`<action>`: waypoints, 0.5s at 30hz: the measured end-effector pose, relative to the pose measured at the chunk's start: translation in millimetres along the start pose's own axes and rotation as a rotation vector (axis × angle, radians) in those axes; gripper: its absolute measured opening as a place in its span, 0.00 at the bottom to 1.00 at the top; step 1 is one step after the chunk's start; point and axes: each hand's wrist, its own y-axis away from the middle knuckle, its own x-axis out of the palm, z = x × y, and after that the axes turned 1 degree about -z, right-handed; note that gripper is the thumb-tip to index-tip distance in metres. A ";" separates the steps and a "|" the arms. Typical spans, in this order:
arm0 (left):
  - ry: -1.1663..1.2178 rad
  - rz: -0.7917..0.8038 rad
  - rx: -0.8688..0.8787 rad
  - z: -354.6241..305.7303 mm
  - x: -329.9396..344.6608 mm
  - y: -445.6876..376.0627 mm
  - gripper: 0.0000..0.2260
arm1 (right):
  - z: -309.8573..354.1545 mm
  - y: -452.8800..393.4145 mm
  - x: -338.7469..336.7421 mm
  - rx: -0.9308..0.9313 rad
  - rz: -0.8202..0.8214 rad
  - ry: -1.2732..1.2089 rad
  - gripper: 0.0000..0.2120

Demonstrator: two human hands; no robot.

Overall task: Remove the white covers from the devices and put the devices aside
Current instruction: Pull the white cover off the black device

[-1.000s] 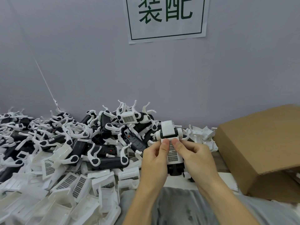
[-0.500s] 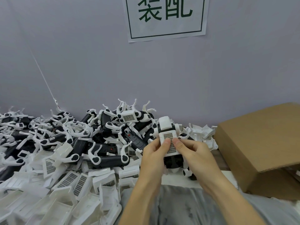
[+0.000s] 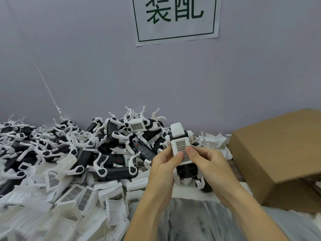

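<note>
I hold one black-and-white device [image 3: 186,173] upright in front of me with both hands. Its white cover [image 3: 179,143], with a grey mesh panel, faces me. My left hand [image 3: 163,168] grips the device's left side, thumb tip on the cover's lower mesh. My right hand [image 3: 210,164] grips the right side, thumb pressing on the mesh beside the left thumb. The device's lower white legs stick out below my palms.
A big heap of black devices with white legs [image 3: 107,150] fills the table to the left and behind. Loose white covers [image 3: 78,197] lie piled at the front left. A brown cardboard box [image 3: 281,160] stands at the right. Crumpled white parts [image 3: 213,141] lie beside it.
The device has tilted and turned slightly left in my hands, and the cover has slid upward a little. Both thumbs stay on the mesh panel.
</note>
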 end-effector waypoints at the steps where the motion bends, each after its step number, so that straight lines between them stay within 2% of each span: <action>1: -0.006 0.001 0.005 0.2 -0.3 -0.1 0.10 | 1.1 0.1 -2.1 -0.006 0.029 -0.007 0.09; 4: -0.030 -0.060 0.008 -1.4 1.1 -0.2 0.11 | 3.0 2.0 -3.7 -0.060 0.059 0.046 0.10; 7: -0.075 -0.113 0.013 -2.8 2.9 1.4 0.11 | -1.0 1.9 1.0 -0.134 0.014 0.173 0.14; 10: -0.065 -0.148 0.016 -5.2 5.5 4.3 0.10 | -2.7 1.1 4.4 -0.149 -0.034 0.161 0.13; 13: 0.026 -0.185 -0.004 -7.7 8.0 5.5 0.08 | -5.8 0.4 9.2 -0.163 -0.203 0.109 0.08; 15: 0.086 -0.203 -0.018 -7.8 9.8 4.8 0.09 | -7.8 1.4 13.1 -0.173 -0.343 0.172 0.04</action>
